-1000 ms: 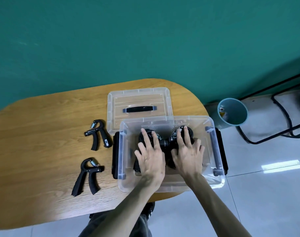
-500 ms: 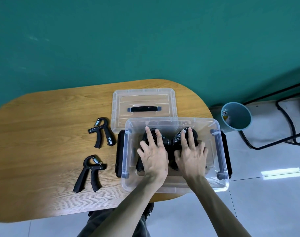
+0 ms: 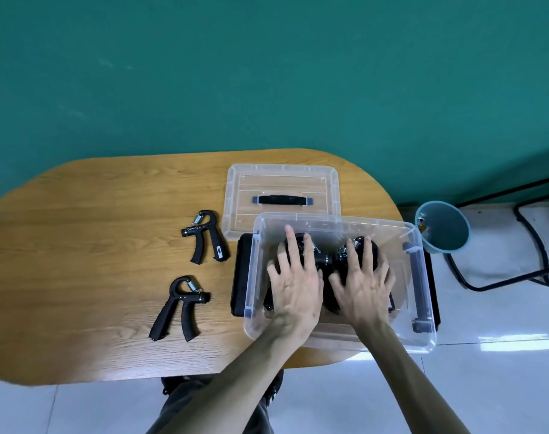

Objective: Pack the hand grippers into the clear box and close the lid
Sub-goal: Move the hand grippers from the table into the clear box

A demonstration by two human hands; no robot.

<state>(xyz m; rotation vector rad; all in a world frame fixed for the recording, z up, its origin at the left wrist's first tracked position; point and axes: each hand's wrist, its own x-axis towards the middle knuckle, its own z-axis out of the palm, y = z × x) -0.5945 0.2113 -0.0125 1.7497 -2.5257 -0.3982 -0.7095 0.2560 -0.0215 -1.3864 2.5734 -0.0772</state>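
Note:
The clear box (image 3: 420,296) stands on the table's right end, with black latches at both sides. Inside it lie black hand grippers (image 3: 328,260), side by side and partly hidden. My left hand (image 3: 293,281) rests flat on the left one, fingers spread. My right hand (image 3: 362,283) lies flat on the right one, fingers spread too. Neither hand is closed around anything. Two more black hand grippers lie on the wood left of the box, a far one (image 3: 206,236) and a near one (image 3: 181,308). The clear lid (image 3: 282,183) with a black handle lies flat behind the box.
The oval wooden table (image 3: 94,245) stands against a green wall. A teal bin (image 3: 442,227) stands on the tiled floor right of the table, beside a black metal frame (image 3: 536,239). The box overhangs the table's near right edge.
Both hands stay flat on the grippers inside the box. The view has shifted a little; the things on the table keep their places.

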